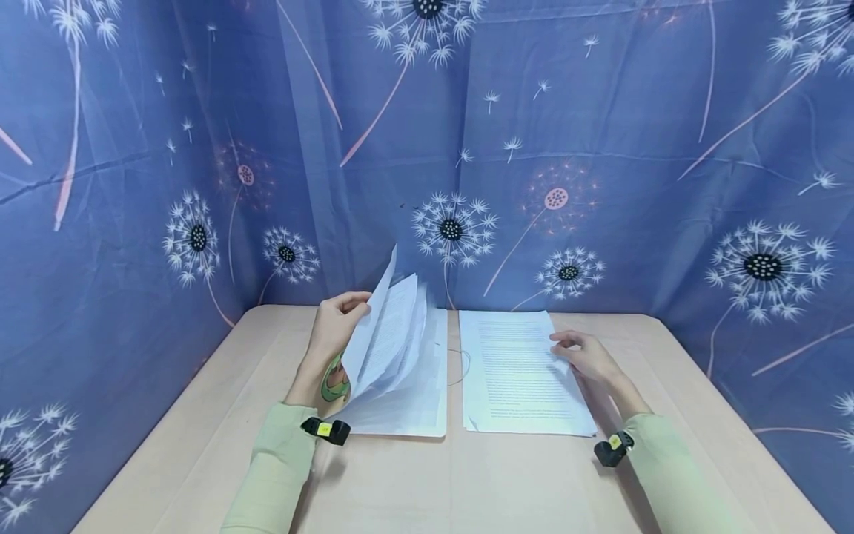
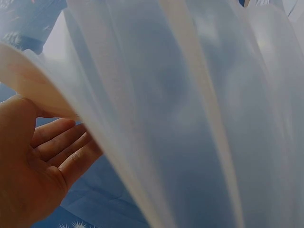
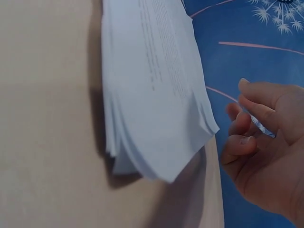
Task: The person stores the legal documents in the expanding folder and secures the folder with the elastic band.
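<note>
Two bare hands are at work. The left hand pinches the raised edge of a fanned paper bundle between thumb and finger; several leaves stand up, too overlapped to count. The right hand has its fingers loosely bent and grasps nothing, just beside the right-hand edge of a printed stack, whose near corner curls up in the right wrist view.

That makes two batches of paper, lying side by side between the hands, with one narrow gap. One green patterned patch shows by the left wrist, partly hidden by the leaves; what it belongs to cannot be told. Each wrist carries one black camera, two in all, against two pale green sleeves. Beneath both hands is one beige table; beyond them hangs a blue dandelion-print curtain.
</note>
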`<state>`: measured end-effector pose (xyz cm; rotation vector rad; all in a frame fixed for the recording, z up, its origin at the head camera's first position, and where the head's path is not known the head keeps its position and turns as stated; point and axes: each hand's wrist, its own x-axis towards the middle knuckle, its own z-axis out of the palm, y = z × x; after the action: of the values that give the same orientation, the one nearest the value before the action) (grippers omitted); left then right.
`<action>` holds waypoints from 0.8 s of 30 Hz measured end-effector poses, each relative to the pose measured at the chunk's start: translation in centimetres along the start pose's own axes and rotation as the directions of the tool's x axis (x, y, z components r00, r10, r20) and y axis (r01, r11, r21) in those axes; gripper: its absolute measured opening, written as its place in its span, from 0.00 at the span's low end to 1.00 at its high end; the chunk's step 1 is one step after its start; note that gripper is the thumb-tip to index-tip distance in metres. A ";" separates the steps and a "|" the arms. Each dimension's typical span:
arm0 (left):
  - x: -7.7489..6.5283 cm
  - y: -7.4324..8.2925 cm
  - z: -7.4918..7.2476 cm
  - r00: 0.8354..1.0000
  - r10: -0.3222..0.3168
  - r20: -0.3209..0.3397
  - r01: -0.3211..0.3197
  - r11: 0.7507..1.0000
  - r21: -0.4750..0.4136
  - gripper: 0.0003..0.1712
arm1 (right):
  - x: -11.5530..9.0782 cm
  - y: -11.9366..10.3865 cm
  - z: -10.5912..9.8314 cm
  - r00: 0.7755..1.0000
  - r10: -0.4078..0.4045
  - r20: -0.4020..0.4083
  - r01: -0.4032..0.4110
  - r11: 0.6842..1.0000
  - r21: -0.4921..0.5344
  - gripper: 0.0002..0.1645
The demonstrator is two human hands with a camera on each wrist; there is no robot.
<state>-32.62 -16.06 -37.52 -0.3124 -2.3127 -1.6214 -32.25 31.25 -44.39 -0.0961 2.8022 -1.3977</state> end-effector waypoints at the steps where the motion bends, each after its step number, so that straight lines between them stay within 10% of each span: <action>1: 0.0 0.0 0.0 1.000 -0.002 0.000 0.002 1.000 -0.001 0.16 | 0.0 0.1 0.0 1.000 0.009 0.000 -0.009 1.000 -0.004 0.27; 24: 0.0 0.1 0.1 1.000 -0.003 -0.012 0.003 1.000 -0.019 0.15 | 0.4 1.8 -0.4 0.995 0.032 0.099 -0.026 0.998 -0.064 0.31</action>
<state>-32.60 -15.96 -37.48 -0.3027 -2.2914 -1.6423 -32.70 32.59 -45.56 -0.1219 2.7539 -1.2625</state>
